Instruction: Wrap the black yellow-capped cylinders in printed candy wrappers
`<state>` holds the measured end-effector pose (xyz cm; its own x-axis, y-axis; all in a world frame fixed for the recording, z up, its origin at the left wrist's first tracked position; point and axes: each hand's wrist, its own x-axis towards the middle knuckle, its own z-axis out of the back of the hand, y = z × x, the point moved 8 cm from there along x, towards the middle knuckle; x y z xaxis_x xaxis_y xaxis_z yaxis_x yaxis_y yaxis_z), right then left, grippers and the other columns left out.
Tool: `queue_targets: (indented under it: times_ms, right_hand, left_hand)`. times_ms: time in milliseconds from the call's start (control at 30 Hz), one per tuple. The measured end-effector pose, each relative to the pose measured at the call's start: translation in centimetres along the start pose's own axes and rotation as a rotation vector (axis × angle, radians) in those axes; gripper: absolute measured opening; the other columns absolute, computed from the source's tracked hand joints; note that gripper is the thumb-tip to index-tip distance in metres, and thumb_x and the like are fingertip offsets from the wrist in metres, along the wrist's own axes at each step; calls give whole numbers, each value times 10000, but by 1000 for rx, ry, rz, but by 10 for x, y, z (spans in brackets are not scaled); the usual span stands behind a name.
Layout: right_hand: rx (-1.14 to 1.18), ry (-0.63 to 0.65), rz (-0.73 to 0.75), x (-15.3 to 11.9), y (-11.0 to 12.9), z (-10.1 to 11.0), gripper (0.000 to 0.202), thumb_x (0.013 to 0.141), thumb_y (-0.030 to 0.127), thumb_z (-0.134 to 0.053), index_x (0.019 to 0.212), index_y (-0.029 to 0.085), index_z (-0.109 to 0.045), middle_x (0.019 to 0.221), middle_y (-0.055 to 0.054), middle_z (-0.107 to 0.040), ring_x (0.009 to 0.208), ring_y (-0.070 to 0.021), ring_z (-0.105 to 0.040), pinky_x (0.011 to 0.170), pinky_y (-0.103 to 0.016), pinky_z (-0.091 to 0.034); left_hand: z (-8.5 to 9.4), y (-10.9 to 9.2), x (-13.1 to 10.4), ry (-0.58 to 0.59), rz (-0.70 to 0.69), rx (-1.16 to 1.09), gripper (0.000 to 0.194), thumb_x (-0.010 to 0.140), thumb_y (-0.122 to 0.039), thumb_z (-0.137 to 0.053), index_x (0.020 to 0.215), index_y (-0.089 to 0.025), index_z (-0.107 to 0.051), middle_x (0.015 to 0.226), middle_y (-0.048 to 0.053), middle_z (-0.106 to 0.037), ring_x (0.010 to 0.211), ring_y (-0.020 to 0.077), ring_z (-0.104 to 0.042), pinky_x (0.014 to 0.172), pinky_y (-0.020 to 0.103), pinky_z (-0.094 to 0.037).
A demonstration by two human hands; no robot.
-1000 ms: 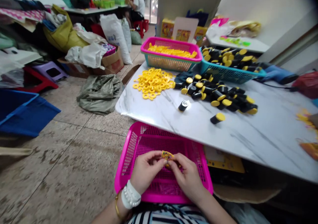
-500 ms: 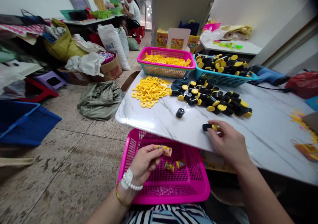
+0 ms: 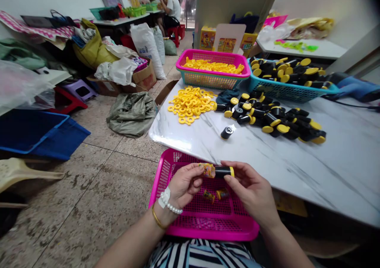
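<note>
My left hand [image 3: 190,181] pinches a printed yellow sleeve label [image 3: 208,170] above the pink basket [image 3: 204,233]. In my right hand [image 3: 248,185] is a black cylinder with a yellow cap [image 3: 223,172], held by its capped end. Its black end meets the open end of the sleeve; whether it has entered is hard to see. Two printed cylinders [image 3: 209,196] lie in the basket below. On the table, a single black cylinder [image 3: 227,132] stands upright beyond my hands, near a heap of capped black cylinders [image 3: 274,119] and a pile of yellow rings [image 3: 191,103].
At the table's back stand a pink-rimmed basket [image 3: 213,78] of yellow parts and a blue basket [image 3: 292,90] of black cylinders. Printed boxes [image 3: 207,37] are behind them. Sacks [image 3: 130,113] and a blue bin [image 3: 68,135] occupy the left floor. A person [image 3: 171,4] sits far back.
My right hand has brought the black cylinder from over the table leftward to the sleeve in my left hand. The head view has turned slightly left.
</note>
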<state>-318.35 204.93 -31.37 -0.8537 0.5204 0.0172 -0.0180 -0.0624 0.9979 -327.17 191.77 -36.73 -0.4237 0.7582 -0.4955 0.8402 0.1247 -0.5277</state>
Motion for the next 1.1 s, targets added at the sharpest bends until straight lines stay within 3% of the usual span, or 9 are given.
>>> queue_targets:
  times_ms: [100, 200, 367, 467, 667, 800, 967, 1033, 1100]
  right_hand:
    - [-105, 23, 46, -3, -2, -1, 246, 854, 325, -696, 1062, 220, -618, 1242, -107, -686, 1099, -217, -687, 982, -373, -566]
    - [-215, -97, 85, -8, 1, 7, 270, 832, 318, -722, 1065, 221, -626, 1237, -109, -689, 1091, -228, -691, 1014, -409, -547]
    - [48, -27, 23, -8, 8, 0, 212, 850, 321, -702, 1010, 198, -637, 1163, -126, -725, 1056, -231, -708, 917, -355, -601]
    - [59, 9, -6, -6, 6, -5, 216, 842, 347, -704, 970, 193, -624, 1161, -130, -726, 1048, -233, -712, 907, -361, -605]
    - [-363, -169, 127, -15, 2, 6, 276, 815, 319, -725, 1039, 226, -592, 1213, -119, -701, 1048, -233, -707, 956, -391, -582]
    - [-121, -47, 103, -15, -2, -3, 217, 849, 283, -693, 1017, 249, -559, 1124, -88, -730, 923, -192, -731, 787, -306, -627]
    - [-7, -28, 126, -17, 0, 2, 277, 795, 221, -759, 1049, 258, -654, 1058, -46, -732, 908, -167, -711, 790, -266, -600]
    - [2, -25, 170, -19, 3, 5, 293, 776, 216, -779, 1047, 262, -678, 1036, -41, -717, 939, -178, -692, 835, -290, -583]
    - [-23, -24, 242, -21, 9, 8, 282, 758, 226, -798, 1017, 264, -695, 1001, -37, -681, 955, -185, -659, 849, -304, -564]
  left_hand:
    - [1, 3, -1, -29, 1, 28, 297, 693, -277, -827, 854, -83, -670, 777, 26, -645, 438, -17, -394, 360, 117, -118]
    - [4, 4, -1, -72, -23, 93, 313, 689, -301, -828, 839, -87, -658, 761, 44, -660, 444, -4, -405, 363, 123, -120]
    - [2, 4, 0, -52, -35, 55, 350, 681, -325, -832, 871, -76, -676, 695, 15, -614, 452, -5, -368, 371, 129, -103]
    - [-5, 6, 1, -26, -17, 19, 317, 691, -305, -829, 870, -83, -690, 698, -4, -595, 450, -10, -369, 368, 129, -108]
    - [-6, 9, 2, -55, -24, 48, 328, 684, -308, -824, 887, -78, -710, 708, 13, -619, 439, -4, -384, 360, 136, -119]
    - [-3, 9, -3, -83, -60, 105, 346, 684, -340, -827, 876, -78, -707, 613, -7, -576, 436, 10, -392, 364, 142, -147]
    - [1, 5, -16, -151, -142, 193, 359, 698, -368, -822, 855, -74, -690, 618, 1, -557, 508, 32, -432, 392, 123, -252]
    - [2, -1, -20, -158, -212, 217, 391, 689, -355, -837, 948, -113, -672, 778, 28, -609, 609, 64, -521, 433, 129, -360]
    - [-2, -3, -20, -50, -217, 254, 517, 675, -335, -854, 1112, -161, -639, 966, 64, -629, 756, 126, -607, 527, 193, -501]
